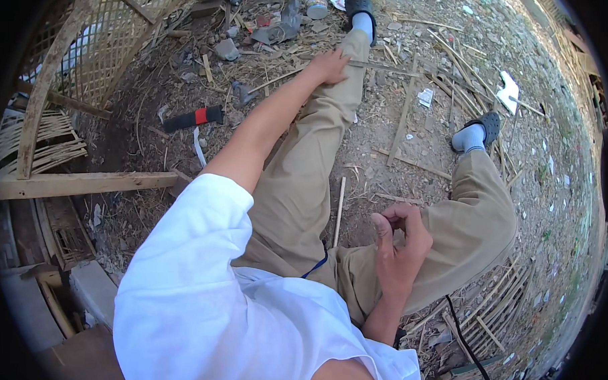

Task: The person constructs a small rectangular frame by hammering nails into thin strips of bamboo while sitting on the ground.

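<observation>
My left hand [328,67] is stretched far forward to the shin of my left trouser leg. Its fingers curl over the near end of a long, thin greyish strip [385,69], which runs out to the right across the shin; whether this is a blade or a slat I cannot tell. My right hand [401,243] hovers above my bent right thigh, fingers curled in and thumb raised near the index finger. Nothing shows in it. A pale thin stick [339,211] lies on the ground between my legs.
A black sheath-like piece with a red band [193,118] lies left of my arm. Wooden beams [83,184] and lattice stand at the left. Split bamboo strips [492,311] lie lower right, near a black cord [463,338]. A white scrap [508,92] and litter dot the dirt.
</observation>
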